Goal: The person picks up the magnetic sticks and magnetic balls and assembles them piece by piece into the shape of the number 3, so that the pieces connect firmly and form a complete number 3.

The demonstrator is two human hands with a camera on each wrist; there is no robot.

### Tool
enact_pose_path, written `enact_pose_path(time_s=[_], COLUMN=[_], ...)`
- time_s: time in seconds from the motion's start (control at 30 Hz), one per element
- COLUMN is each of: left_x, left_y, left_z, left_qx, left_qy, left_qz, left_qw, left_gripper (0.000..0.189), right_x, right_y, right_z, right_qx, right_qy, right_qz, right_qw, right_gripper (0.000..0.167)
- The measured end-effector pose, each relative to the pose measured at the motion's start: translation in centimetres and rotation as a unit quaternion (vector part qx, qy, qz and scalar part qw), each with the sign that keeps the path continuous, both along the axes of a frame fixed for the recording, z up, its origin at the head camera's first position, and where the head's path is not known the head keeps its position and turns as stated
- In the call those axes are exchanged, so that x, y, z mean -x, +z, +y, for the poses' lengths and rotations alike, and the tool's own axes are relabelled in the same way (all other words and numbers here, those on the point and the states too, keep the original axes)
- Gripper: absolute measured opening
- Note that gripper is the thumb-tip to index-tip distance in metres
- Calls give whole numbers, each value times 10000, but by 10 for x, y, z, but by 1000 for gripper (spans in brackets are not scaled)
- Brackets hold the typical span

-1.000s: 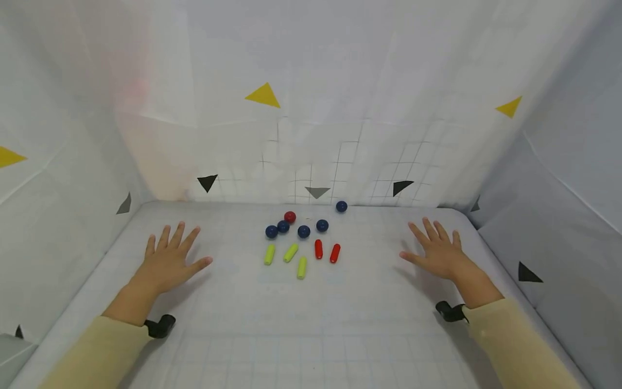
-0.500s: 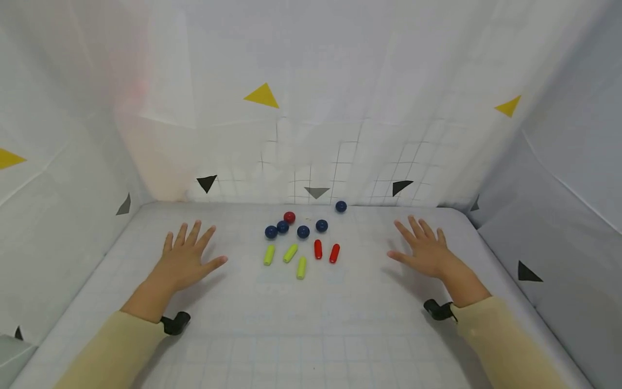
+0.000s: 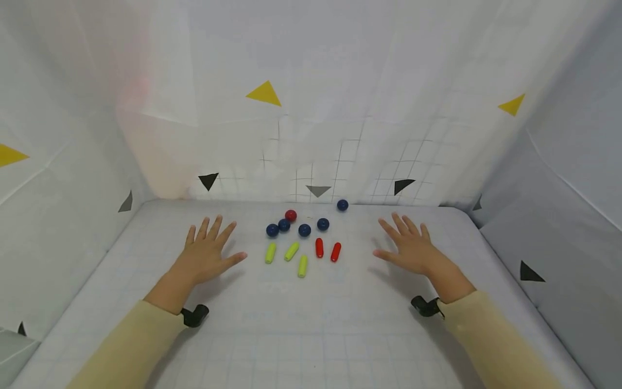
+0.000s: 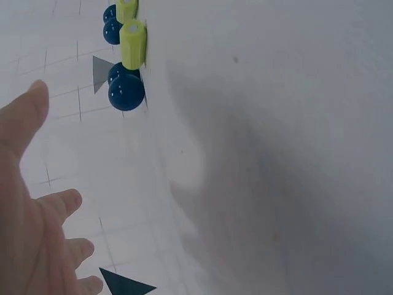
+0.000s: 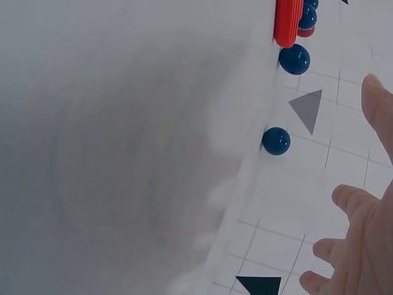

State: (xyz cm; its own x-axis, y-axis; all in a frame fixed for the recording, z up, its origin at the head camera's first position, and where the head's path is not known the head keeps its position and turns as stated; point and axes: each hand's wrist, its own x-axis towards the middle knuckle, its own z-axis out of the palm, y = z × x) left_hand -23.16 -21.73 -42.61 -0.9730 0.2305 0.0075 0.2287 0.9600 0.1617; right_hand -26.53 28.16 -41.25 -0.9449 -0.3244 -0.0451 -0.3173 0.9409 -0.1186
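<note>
Open desk stretches on the near side, its far edge beside one blue ball. Green sticks and red sticks lie between left hand and right hand, both with fingers spread

Can read no words, labels, brands or numbers anywhere. Can see just plain marks as signs on the white back wall: 1 grey triangle; left and right of the grey triangle, 2 black triangles; higher than the grey triangle, 2 yellow triangles.
</note>
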Motion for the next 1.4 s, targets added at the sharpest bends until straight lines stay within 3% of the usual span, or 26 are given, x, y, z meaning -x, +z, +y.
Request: enact_pose_path(time_s=[0.63, 1.03, 1.23, 1.4], left_x=[11, 18, 23, 27], left_y=[-3, 0, -1, -3], left_z=[44, 56, 59, 63], left_qx=[189, -11, -280, -554], left_qy=[-312, -363, -551, -526], left_qz=[-366, -682, -758, -916], left_qw=[9987, 9970, 9952, 9929], left_gripper=[87, 83, 77, 70], right_x=[9, 18, 26, 33], right_y=[-11, -7, -7, -9], right_z=[-36, -58, -67, -75], right_qx=[82, 331, 469, 716], right_qy=[315, 541, 483, 579], right_qz=[-89, -445, -707, -858], right_qw=[9994, 9970, 9952, 9921], right_gripper=[88, 85, 80, 77])
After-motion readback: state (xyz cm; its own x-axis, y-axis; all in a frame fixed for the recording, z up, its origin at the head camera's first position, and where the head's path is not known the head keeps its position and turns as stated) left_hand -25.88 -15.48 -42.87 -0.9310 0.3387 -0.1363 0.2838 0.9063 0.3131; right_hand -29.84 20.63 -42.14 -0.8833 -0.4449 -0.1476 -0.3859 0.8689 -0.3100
